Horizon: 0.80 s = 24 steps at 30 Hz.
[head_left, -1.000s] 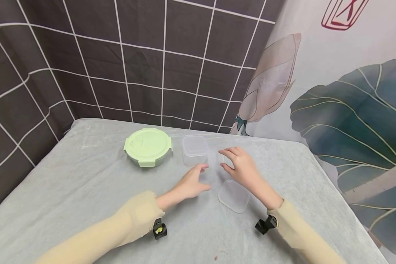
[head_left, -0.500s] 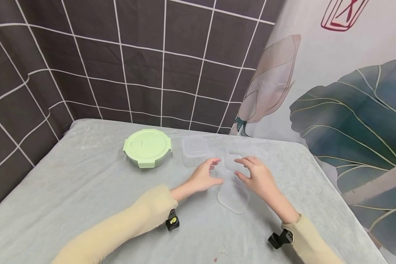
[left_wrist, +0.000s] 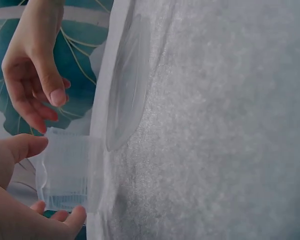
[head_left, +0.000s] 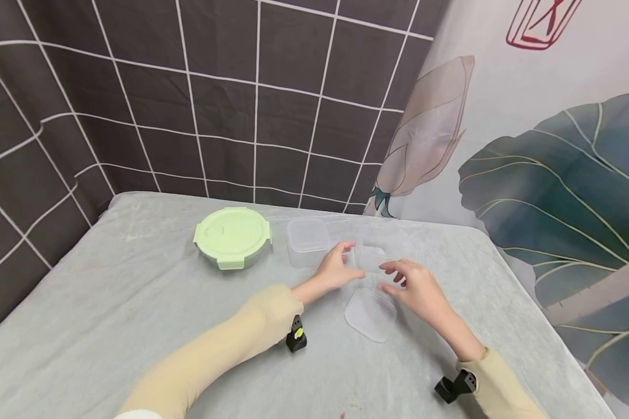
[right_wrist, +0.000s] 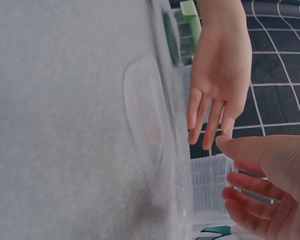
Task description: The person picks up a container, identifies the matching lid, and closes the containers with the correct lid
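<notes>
A clear plastic food container stands on the table in the head view, its clear sides hard to make out. My left hand is at its left side, thumb and fingers spread apart; contact cannot be told. To the right of the container is my right hand, fingers loosely bent and holding nothing. In the right wrist view, the left hand points its fingers toward the ribbed container, near the right hand. A clear square lid lies flat in front of the container.
A second clear box with its lid on stands behind and left of my left hand. Further left is a round bowl with a light green clip lid. Dark gridded cloth hangs along the table's back edge.
My left hand has moved right and slightly away, up to the clear container. My right hand has drawn back to the right and nearer, off the container. Lid and boxes stay put.
</notes>
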Tool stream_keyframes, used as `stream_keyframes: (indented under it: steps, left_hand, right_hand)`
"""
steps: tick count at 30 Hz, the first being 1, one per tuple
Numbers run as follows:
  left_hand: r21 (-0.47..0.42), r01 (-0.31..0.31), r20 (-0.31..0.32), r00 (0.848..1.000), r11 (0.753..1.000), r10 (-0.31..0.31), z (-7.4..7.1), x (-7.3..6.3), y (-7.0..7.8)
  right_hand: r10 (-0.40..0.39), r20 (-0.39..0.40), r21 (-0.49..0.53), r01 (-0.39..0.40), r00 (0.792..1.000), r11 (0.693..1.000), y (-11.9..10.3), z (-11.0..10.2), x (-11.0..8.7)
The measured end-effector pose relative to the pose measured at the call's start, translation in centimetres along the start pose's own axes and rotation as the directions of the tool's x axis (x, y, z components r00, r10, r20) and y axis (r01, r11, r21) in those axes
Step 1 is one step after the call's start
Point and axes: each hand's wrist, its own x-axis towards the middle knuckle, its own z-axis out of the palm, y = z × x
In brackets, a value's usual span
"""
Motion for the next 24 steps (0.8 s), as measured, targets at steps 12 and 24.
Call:
stream_keyframes:
  steps: [12, 24]
  left_hand:
    - [0.048, 0.097, -0.067, 0.993, 0.994, -0.094, 1.1, 1.8, 0.0]
    - [-0.020, 0.139, -0.052, 0.989, 0.990, -0.140, 1.8, 3.7, 0.0]
  right_hand:
    - [0.068, 0.236, 0.100, -0.093, 0.969, 0.991, 0.5, 0.5, -0.4]
    - [0.057, 0.315, 0.107, -0.095, 0.947, 0.990, 0.7, 1.0, -0.4]
